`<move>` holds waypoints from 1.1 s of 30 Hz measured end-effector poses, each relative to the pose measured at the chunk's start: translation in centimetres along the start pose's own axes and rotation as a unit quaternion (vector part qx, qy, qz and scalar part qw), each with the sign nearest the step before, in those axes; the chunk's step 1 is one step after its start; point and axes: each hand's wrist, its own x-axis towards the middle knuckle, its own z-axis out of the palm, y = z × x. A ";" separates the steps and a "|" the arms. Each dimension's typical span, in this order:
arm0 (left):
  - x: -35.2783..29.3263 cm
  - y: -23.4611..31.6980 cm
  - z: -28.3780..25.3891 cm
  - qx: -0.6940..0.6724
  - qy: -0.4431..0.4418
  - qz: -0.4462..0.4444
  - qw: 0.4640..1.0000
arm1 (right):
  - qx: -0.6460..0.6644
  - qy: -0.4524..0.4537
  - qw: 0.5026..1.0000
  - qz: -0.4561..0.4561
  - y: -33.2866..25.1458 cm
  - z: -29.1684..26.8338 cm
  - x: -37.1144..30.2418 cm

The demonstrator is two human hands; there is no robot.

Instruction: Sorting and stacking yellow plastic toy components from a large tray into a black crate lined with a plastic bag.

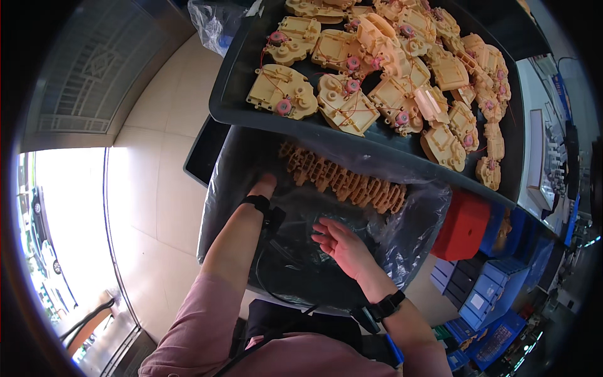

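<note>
Looking down through the head cam. Row of tan parts (345, 180) is in the lower bin (301, 279), packed side by side on the clear liner (414, 220), slanting from upper left down to the right. They sit under the near edge of the upper tray (225, 94).

Left hand (267, 183) is inside the lower bin, just left of the row's left end. I can't make out its fingers against the dark, so can't tell if they're spread or pinching, or if they touch a part.

Right hand (342, 244) is over the lower bin, below the row's middle and apart from it. Fingers loosely bent, slightly spread, thumb side up in my view; I see nothing in the grip.

Both wrists carry black straps (385, 306); a thin black cable (262, 283) hangs by the left forearm.

Upper tray holds a jumble of tan housings (348, 113), some piled on others, several with pink-red discs (284, 107) and thin red wires.

Right of the lower bin: red bin (461, 227), then blue crates (493, 294) on the far side. Clear bag (217, 24) at the tray's upper left. Pale tiled floor (163, 182) to the left.
</note>
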 end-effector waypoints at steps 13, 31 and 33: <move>-0.6 4.3 -1.7 0.085 -0.033 -0.035 0.995 | -0.553 0.105 0.636 -0.528 -20.5 9.9 -10.6; -22.0 30.5 -11.6 -0.762 -0.071 0.030 0.643 | -0.624 -0.047 0.664 -0.409 -14.7 11.2 -15.1; -22.6 28.9 -11.4 -0.834 -0.156 -0.002 0.530 | -0.628 0.092 0.659 -0.403 -18.7 10.5 -14.2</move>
